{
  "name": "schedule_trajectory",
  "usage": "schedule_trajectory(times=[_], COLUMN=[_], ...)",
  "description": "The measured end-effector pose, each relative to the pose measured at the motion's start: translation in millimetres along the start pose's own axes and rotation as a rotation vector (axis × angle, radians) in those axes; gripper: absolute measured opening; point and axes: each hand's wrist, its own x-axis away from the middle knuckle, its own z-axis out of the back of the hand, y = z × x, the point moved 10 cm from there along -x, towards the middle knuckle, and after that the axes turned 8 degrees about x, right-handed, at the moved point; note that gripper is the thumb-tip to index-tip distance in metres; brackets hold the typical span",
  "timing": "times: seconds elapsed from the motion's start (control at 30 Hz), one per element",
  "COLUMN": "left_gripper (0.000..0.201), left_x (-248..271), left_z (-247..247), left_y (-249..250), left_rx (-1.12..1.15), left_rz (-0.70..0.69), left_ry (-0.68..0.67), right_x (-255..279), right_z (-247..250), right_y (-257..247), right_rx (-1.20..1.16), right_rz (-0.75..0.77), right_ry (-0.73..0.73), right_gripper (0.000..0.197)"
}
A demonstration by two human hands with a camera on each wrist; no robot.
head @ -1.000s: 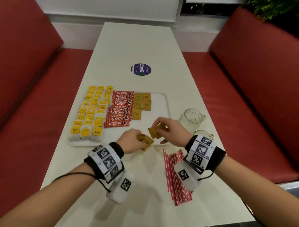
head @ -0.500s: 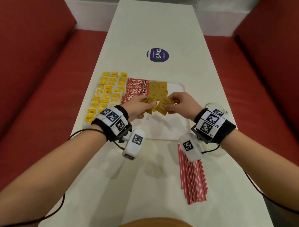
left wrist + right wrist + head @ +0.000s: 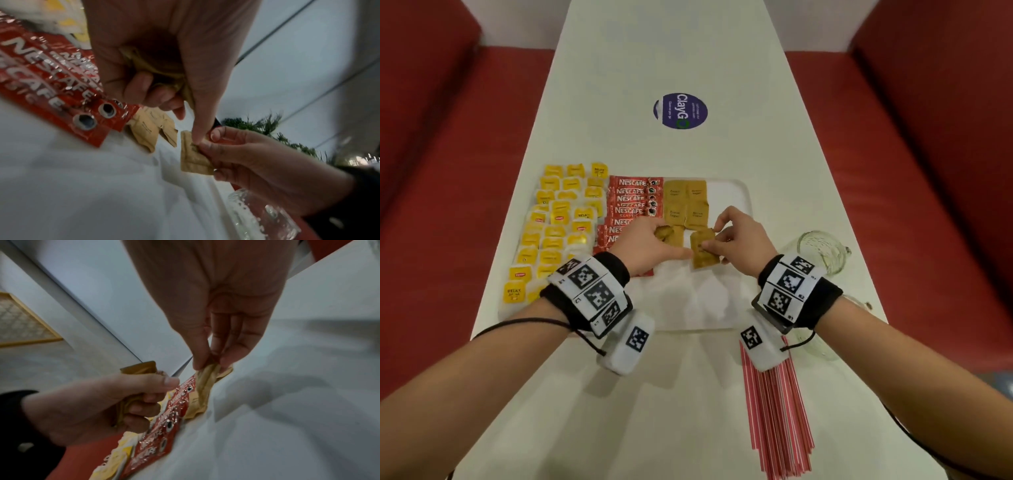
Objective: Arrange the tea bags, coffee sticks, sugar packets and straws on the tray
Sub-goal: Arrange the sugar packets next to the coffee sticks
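From the head view, the tray point(image 3: 736, 192) already carries yellow tea bags point(image 3: 558, 219) along its left side, a column of red coffee sticks point(image 3: 631, 202) next to them, and four brown sugar packets point(image 3: 686, 204) laid two by two beside the sticks. The left hand point(image 3: 650, 245) is curled round a bunch of spare packets, and the right hand point(image 3: 739, 243) pinches one packet point(image 3: 703, 251) just nearer than the laid ones, low over the tray. The straws point(image 3: 777, 421) lie in a bundle on the table point(image 3: 688, 51), off the tray, near a glass point(image 3: 822, 250). In the left wrist view, the left hand point(image 3: 164, 53) has its fingers folded over crumpled brown packets, its forefinger reaching down to the packet point(image 3: 193, 160) that the right hand point(image 3: 257, 160) nips by its edge. In the right wrist view, the right hand point(image 3: 218, 309) has thumb and fingertips narrowly closed on the packet point(image 3: 202, 386), which hangs down to the tray beside the sticks point(image 3: 164, 426); the left hand point(image 3: 92, 407) grips its bunch. I judge tea and coffee done, sugar partway, and the straws not yet started.
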Motion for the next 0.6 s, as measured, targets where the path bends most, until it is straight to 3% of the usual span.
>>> schedule_trajectory(times=[0.17, 0.23, 0.47, 0.6], left_gripper=[0.038, 0.023, 0.015, 0.032], left_x=[-9.3, -10.2, -6.9, -6.3], left_z=[-4.7, -7.6, -16.5, -15.7], left_y=[-2.5, -4.2, -8.3, -14.0], left_rx=[-0.224, -0.242, -0.252, -0.266], left_rz=[-0.013, -0.017, -0.034, -0.027], left_ry=[-0.044, -0.063, -0.137, -0.138], right_x=[-19.0, -25.8, -38.7, -43.7], right_z=[-5.0, -10.0, -22.6, -25.9], right_y=[-5.4, -9.4, -3.2, 0.1], right_rx=[0.100, 0.117, 0.248, 0.298], right_rz=[0.023, 0.042, 0.032, 0.012], right_ry=[-0.048, -0.072, -0.073, -0.075], right_gripper=[0.030, 0.030, 0.022, 0.021])
